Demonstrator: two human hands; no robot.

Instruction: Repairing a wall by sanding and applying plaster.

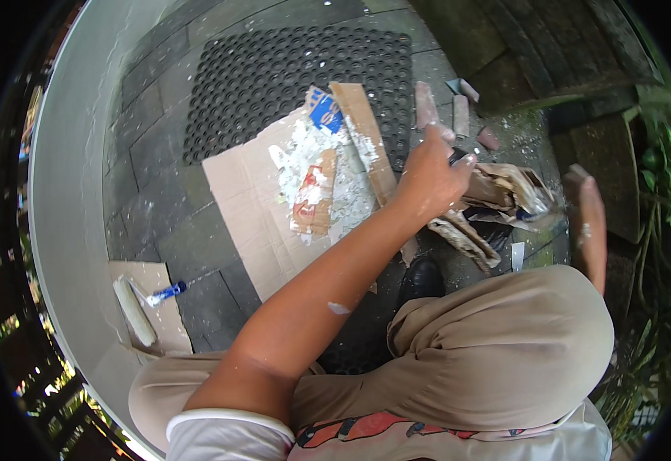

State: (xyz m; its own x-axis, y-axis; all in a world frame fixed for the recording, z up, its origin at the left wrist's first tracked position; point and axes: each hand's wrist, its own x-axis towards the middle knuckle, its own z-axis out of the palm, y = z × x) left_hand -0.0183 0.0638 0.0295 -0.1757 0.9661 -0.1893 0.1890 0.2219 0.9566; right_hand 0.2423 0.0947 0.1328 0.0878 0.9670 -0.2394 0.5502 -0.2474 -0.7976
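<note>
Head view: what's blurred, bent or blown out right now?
Head view: the right hand is smeared, likely by motion, while the paint roller reads fairly clearly; in the head view, the pale wall bows along the left rim and the corners go black; also in the head view, small patches burn out white at lower left.

the trousers (pixel 504 338) are tan, the sleeve (pixel 226 436) white.
</note>
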